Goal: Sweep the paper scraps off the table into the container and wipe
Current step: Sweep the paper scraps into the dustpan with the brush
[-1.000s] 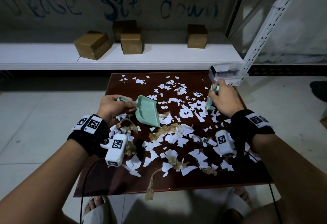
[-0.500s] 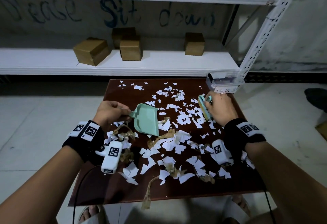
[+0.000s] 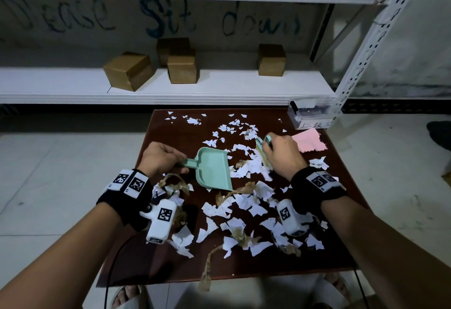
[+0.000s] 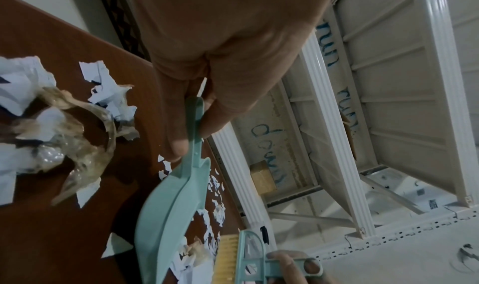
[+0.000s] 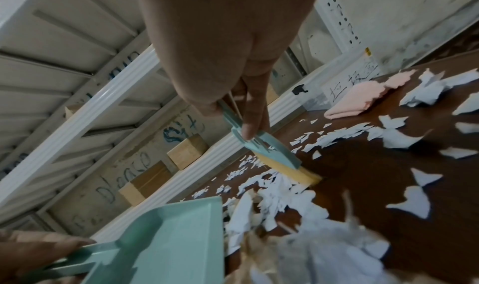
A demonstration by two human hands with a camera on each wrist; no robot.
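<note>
Many paper scraps (image 3: 246, 205) still litter the desk (image 3: 170, 269). Since 0.5 s ago, the brush (image 5: 278, 157) has dragged a heap against the dustpan (image 3: 212, 170) mouth. Left hand (image 3: 162, 159) fingers grasp the dustpan handle; right hand (image 3: 283, 156) fingers clench the brush. Container (image 3: 312, 114) beyond brush, pink cloth (image 3: 308, 140) untouched: sweeping barely begun.

Bristles of the brush (image 3: 263, 153) largely hidden behind the right hand (image 3: 283, 156) in the head view. Handwriting on the clear container (image 3: 313, 114) too small to read. Near scraps (image 5: 324, 255) blurred in the right wrist view. Dustpan (image 4: 171, 216) mouth cut off by the left wrist view's bottom edge.
</note>
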